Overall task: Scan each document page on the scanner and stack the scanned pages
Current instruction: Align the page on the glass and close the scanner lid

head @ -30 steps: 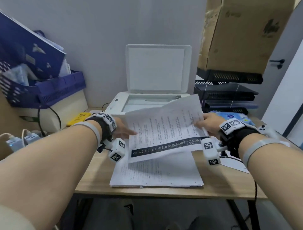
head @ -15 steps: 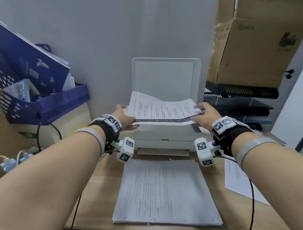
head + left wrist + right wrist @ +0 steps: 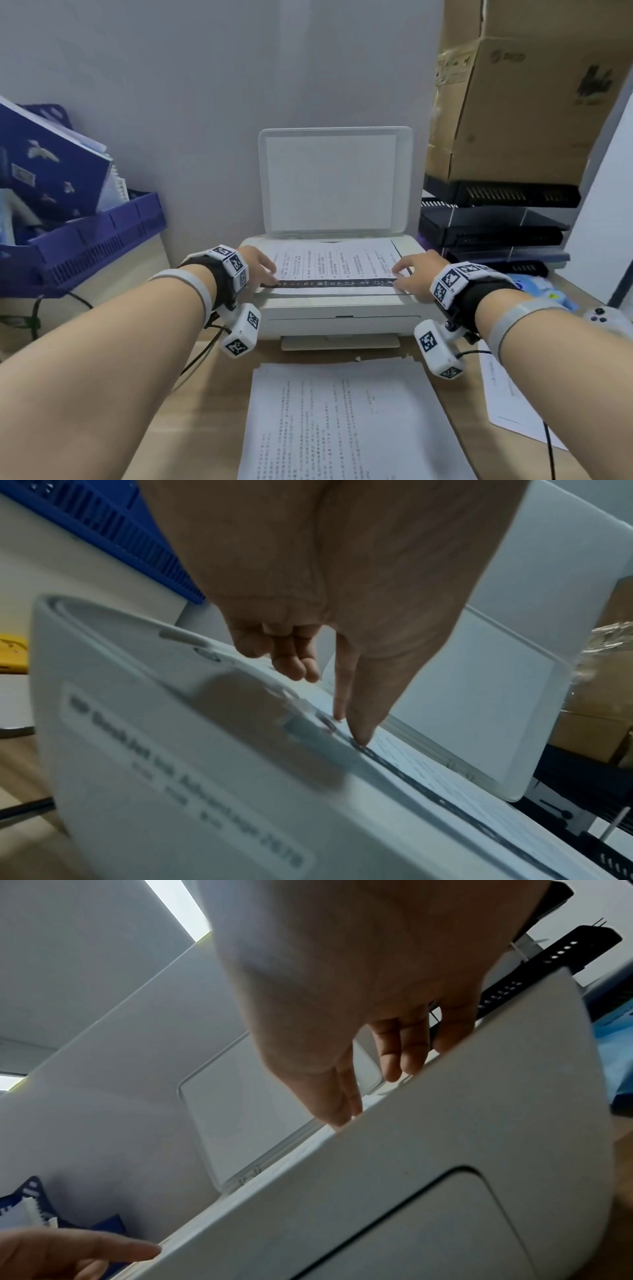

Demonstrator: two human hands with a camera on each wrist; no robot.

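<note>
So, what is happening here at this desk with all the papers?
A person is laying a printed white page with a dark band on the glass of the white flatbed scanner, whose lid stands open. The left hand and the right hand press its two near corners with fingertips. A stack of printed sheets lies on the wooden desk in front of the scanner, and another sheet lies to the right. The lid is not yet closed.

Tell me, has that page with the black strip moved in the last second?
Yes. The page went from above the desk's paper stack forward onto the scanner bed, below its raised lid. Both hands touch its near corners.
</note>
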